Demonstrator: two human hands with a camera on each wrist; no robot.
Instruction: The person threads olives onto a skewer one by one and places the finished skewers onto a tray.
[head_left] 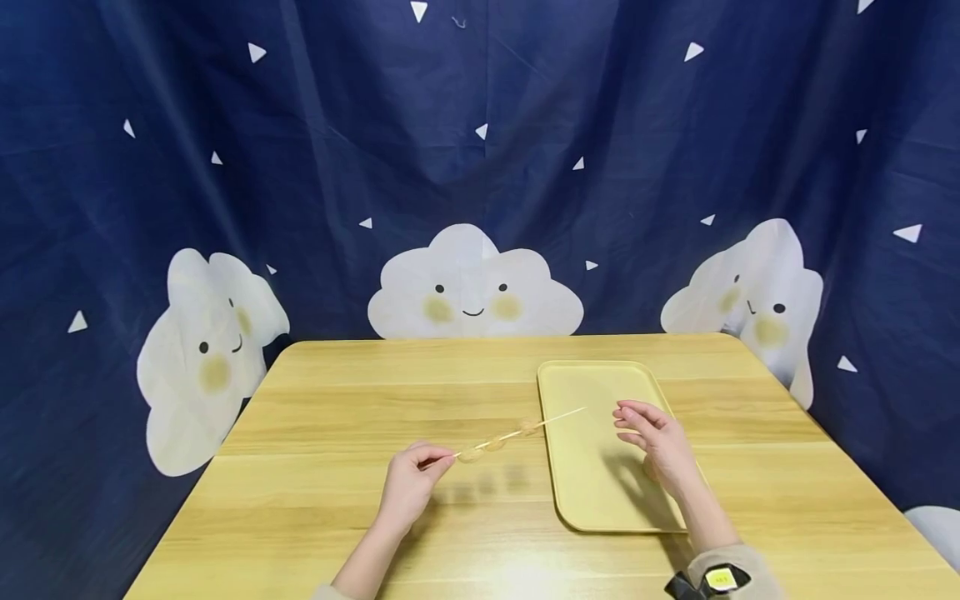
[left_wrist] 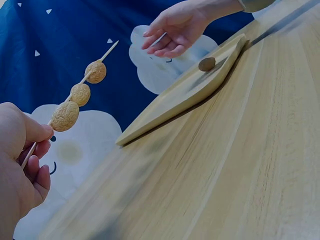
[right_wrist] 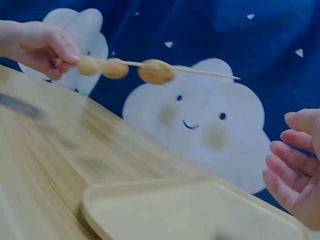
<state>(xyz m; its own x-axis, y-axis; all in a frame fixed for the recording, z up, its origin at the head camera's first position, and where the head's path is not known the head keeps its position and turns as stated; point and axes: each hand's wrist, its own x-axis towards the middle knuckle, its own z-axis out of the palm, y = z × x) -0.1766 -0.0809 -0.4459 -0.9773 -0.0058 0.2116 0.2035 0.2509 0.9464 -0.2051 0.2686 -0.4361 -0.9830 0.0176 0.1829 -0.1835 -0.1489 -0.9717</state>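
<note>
My left hand (head_left: 408, 490) pinches the lower end of a thin wooden skewer (head_left: 564, 414) between thumb and fingers. Threaded along it are three brown, wrinkled balls (left_wrist: 65, 116), the lowest close to my fingertips. The pointed end sticks out bare, slanting up towards my right hand (head_left: 662, 447). That hand hovers over a pale yellow tray (head_left: 588, 504), its fingers loosely bent and apart from the skewer tip. On the tray lies one more brown ball (left_wrist: 207, 64), mostly hidden behind my right wrist in the head view.
Both arms reach over a light wooden table (head_left: 337, 400); the tray lies on its right half. Behind the table hangs a dark blue curtain (head_left: 420, 167) printed with smiling clouds and white triangles. A black band (head_left: 705, 581) with a yellow face sits at my right sleeve.
</note>
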